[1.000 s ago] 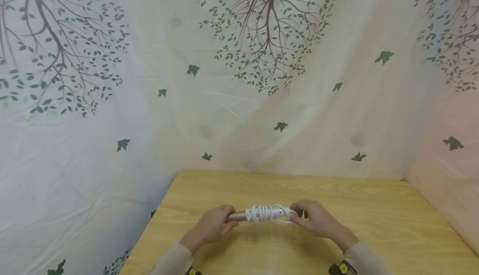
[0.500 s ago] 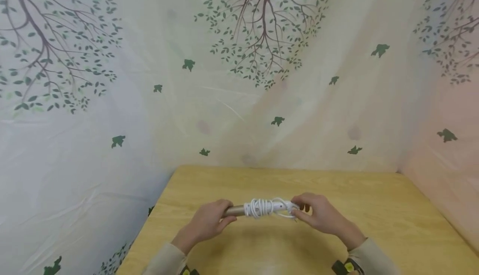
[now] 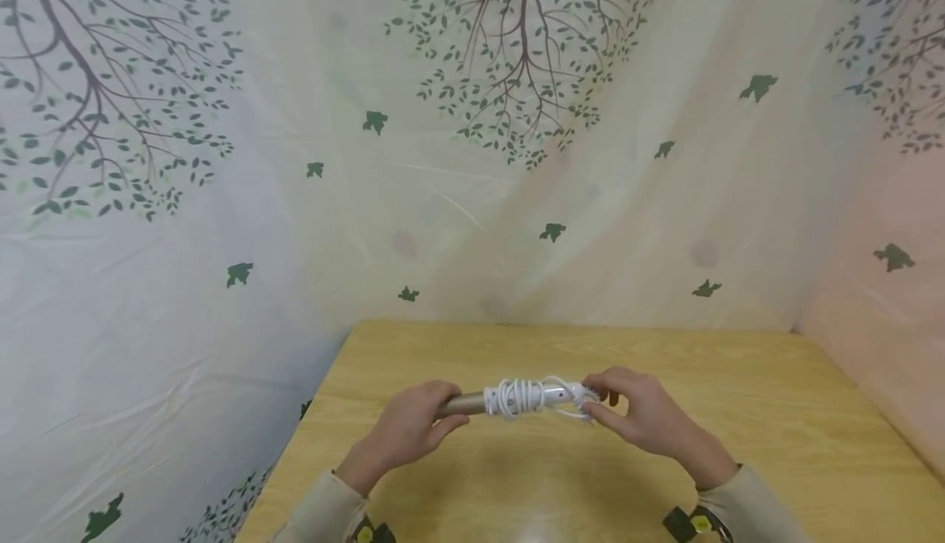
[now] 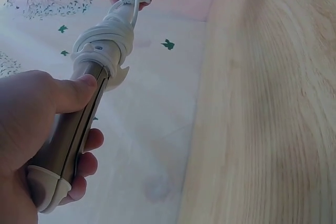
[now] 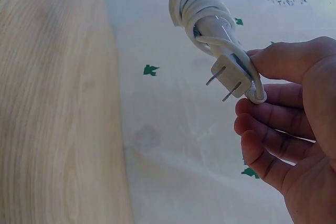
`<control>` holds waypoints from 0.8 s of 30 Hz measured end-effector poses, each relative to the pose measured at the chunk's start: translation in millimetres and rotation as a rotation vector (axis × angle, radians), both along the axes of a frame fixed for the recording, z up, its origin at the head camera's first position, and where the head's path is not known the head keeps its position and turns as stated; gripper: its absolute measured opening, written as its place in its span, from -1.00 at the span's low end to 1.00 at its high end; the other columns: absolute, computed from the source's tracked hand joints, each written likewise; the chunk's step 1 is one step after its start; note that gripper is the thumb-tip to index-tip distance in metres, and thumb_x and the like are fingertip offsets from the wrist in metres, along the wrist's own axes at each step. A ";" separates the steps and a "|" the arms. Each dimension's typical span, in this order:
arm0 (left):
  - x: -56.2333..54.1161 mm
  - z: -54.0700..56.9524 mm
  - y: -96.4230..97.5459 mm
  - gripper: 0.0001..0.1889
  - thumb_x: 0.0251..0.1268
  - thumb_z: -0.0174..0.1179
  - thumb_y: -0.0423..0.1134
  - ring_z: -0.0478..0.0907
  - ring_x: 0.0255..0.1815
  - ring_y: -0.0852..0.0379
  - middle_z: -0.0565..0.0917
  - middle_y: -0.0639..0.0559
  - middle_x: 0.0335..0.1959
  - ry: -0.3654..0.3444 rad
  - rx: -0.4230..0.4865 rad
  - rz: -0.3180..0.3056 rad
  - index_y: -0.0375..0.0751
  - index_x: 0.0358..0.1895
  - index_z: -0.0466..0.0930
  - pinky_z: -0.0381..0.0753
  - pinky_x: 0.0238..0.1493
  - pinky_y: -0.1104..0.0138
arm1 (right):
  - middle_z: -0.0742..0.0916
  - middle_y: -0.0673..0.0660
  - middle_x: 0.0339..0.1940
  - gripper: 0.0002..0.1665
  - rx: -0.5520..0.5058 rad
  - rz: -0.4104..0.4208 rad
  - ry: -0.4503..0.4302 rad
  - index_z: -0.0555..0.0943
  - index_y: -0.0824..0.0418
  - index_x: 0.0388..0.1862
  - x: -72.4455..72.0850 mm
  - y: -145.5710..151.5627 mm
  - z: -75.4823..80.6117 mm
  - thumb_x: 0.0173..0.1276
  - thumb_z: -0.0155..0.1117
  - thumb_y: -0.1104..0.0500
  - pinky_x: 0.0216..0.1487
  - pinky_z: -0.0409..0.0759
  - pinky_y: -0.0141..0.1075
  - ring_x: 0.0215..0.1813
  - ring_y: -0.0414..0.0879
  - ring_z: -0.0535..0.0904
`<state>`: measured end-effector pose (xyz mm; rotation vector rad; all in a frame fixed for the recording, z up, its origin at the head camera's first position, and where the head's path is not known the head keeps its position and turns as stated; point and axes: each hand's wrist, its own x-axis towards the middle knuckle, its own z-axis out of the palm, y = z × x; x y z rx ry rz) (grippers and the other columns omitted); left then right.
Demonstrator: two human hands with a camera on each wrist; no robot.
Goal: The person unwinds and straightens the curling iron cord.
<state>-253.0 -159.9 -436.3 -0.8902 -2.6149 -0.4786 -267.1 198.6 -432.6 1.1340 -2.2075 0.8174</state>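
Left hand [image 3: 413,422] grips a hair straightener [image 3: 465,404] by its brown barrel [image 4: 63,139], and the right hand [image 3: 644,413] pinches its wound white cord [image 3: 520,398] beside the 2-pronged plug [image 5: 231,75]. The hair straightener spans between them, above the wooden table [image 3: 775,420], short of its far edge. Pale sheets [image 3: 458,260] printed with trees [image 3: 525,43] rise beyond the table's far, left and right edges.

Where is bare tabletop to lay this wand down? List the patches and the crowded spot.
Bare table: behind the wand, toward the printed sheet; right of the right hand; and between the sleeves. Crowded: between that hand and the left hand, where the wand and its wound cord fill the gap.
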 end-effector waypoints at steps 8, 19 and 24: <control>-4.6 7.5 7.1 -0.69 0.06 0.46 -0.07 0.50 -0.44 0.38 0.70 0.18 -0.33 0.046 0.176 -0.023 -0.06 -0.14 0.67 0.46 -0.40 0.48 | 0.73 -0.08 -0.27 -0.60 -0.033 -0.030 0.050 0.67 0.18 -0.11 -2.5 7.3 9.2 0.03 0.53 0.33 -0.36 0.48 -0.53 -0.36 -0.36 0.51; -8.9 29.8 16.6 -0.68 -0.03 0.52 -0.13 0.63 -0.36 0.30 0.77 0.12 -0.27 -0.015 0.335 -0.054 -0.08 -0.16 0.73 0.56 -0.30 0.42 | 0.74 -0.07 -0.25 -0.54 -0.080 -0.106 0.084 0.69 0.14 -0.10 1.2 16.0 25.0 -0.04 0.56 0.34 -0.31 0.45 -0.60 -0.36 -0.34 0.54; -11.2 34.5 18.4 -0.68 -0.06 0.54 -0.17 0.64 -0.36 0.28 0.77 0.11 -0.27 -0.017 0.414 -0.106 -0.07 -0.17 0.74 0.59 -0.30 0.41 | 0.74 -0.09 -0.24 -0.54 -0.085 -0.123 0.075 0.69 0.14 -0.09 0.2 21.7 26.4 -0.03 0.56 0.33 -0.31 0.48 -0.57 -0.36 -0.34 0.56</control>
